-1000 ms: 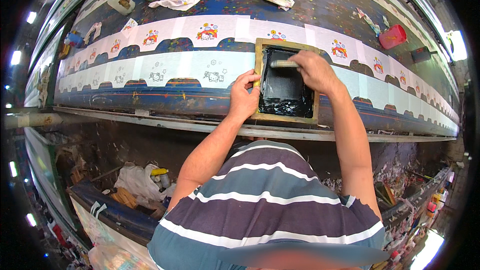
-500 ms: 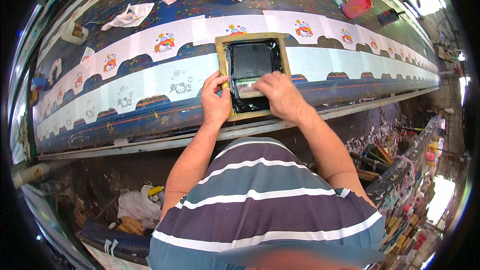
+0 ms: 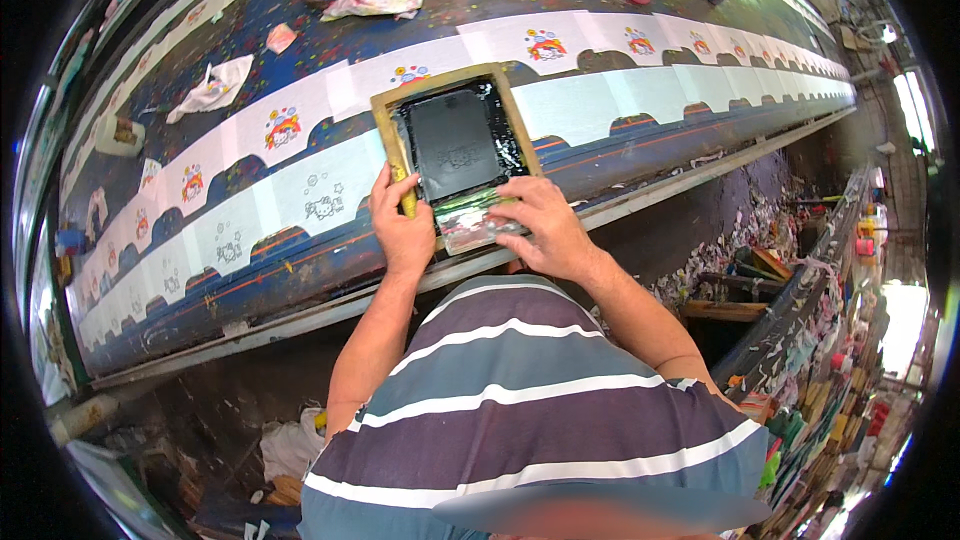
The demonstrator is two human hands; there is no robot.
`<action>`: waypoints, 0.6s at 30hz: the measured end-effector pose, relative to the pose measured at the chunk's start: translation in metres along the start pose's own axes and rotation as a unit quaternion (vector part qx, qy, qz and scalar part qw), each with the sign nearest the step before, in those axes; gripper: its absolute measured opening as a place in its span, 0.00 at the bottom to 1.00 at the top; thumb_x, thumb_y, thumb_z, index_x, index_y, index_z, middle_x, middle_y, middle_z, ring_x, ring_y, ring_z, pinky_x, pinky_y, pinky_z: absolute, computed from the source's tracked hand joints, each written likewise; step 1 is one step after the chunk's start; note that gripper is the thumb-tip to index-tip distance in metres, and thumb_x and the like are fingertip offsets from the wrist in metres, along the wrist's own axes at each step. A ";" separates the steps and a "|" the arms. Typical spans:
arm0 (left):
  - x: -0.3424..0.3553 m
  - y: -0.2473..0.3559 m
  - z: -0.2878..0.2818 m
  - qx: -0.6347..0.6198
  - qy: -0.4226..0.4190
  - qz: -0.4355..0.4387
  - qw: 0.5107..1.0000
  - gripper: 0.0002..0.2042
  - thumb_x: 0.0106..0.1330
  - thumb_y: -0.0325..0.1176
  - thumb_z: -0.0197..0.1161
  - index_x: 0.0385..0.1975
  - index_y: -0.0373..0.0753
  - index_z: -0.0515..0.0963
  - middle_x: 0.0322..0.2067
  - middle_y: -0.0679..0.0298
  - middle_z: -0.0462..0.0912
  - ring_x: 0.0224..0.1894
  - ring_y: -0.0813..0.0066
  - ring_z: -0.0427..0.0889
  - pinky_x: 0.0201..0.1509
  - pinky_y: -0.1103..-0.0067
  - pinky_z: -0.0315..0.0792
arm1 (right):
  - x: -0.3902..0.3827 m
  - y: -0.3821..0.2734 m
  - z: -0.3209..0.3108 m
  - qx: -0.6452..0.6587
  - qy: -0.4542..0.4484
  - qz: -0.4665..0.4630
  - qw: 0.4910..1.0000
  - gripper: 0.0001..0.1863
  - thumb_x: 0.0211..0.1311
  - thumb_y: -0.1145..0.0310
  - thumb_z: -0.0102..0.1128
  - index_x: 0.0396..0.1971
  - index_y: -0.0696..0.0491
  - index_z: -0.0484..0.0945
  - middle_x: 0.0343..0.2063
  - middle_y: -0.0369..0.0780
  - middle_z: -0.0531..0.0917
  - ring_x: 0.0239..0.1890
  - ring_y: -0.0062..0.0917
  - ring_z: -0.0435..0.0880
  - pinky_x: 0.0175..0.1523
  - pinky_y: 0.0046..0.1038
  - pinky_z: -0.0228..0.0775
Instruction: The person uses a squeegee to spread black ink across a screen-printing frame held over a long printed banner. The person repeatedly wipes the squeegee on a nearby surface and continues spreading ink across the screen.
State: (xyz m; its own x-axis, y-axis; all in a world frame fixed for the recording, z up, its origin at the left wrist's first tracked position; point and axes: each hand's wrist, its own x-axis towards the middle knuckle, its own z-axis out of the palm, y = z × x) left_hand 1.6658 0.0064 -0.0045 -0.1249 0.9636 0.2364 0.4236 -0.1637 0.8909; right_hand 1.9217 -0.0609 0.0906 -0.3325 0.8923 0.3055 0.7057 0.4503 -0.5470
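left hand curled round the wooden frame on the table, frame's long axis pointing away, leaning left; right hand, half-curled, grips the squeegee crosswise at the near end!

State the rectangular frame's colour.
The frame is yellowish brown, seen best in the head view.

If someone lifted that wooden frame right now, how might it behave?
The wooden frame would probably lift as one stiff piece, judging by its straight, joined bars. It may be slippery inside, since wet-looking black ink glistens there. Being broad and flat, it seems unlikely to roll.
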 end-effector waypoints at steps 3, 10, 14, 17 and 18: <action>0.000 0.007 0.003 -0.001 0.019 -0.004 1.000 0.20 0.60 0.15 0.68 0.51 0.38 0.92 0.76 0.43 0.80 0.77 0.46 0.77 0.82 0.59 0.69 | -0.017 0.018 -0.001 0.031 0.121 0.091 0.988 0.22 0.65 0.72 0.80 0.59 0.55 0.89 0.63 0.50 0.85 0.68 0.48 0.83 0.75 0.45 0.74; -0.011 0.043 0.056 -0.014 0.039 0.060 0.997 0.20 0.60 0.14 0.68 0.50 0.39 0.91 0.77 0.43 0.79 0.77 0.45 0.77 0.82 0.58 0.68 | -0.059 0.081 -0.022 0.169 0.157 0.175 0.957 0.20 0.68 0.75 0.76 0.59 0.57 0.88 0.62 0.50 0.88 0.68 0.45 0.85 0.76 0.42 0.74; -0.017 0.068 0.122 -0.016 0.045 0.077 0.996 0.20 0.60 0.14 0.68 0.50 0.41 0.91 0.76 0.42 0.79 0.78 0.43 0.77 0.83 0.58 0.67 | -0.085 0.129 -0.057 0.191 0.183 0.190 0.945 0.19 0.69 0.75 0.76 0.59 0.57 0.89 0.61 0.49 0.89 0.67 0.44 0.86 0.77 0.41 0.73; -0.023 0.082 0.168 -0.023 0.042 0.051 0.998 0.20 0.60 0.15 0.67 0.50 0.40 0.92 0.76 0.40 0.78 0.78 0.43 0.76 0.84 0.58 0.66 | -0.101 0.164 -0.086 0.178 0.188 0.184 0.948 0.19 0.69 0.75 0.76 0.59 0.56 0.89 0.62 0.49 0.89 0.68 0.44 0.86 0.77 0.42 0.73; -0.025 0.086 0.180 -0.038 0.041 0.054 0.997 0.20 0.60 0.15 0.67 0.50 0.39 0.92 0.76 0.40 0.78 0.78 0.43 0.76 0.84 0.58 0.66 | -0.106 0.173 -0.096 0.170 0.180 0.189 0.950 0.19 0.69 0.75 0.75 0.59 0.56 0.89 0.62 0.49 0.89 0.68 0.44 0.86 0.77 0.42 0.73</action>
State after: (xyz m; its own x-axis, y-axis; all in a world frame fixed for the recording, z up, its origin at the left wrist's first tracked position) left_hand 1.8674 0.0065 -0.0036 -0.1574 0.9193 0.3608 0.3705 -0.2838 0.8844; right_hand 2.1387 -0.0808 0.0386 0.1840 0.9505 0.2504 0.4691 0.1389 -0.8722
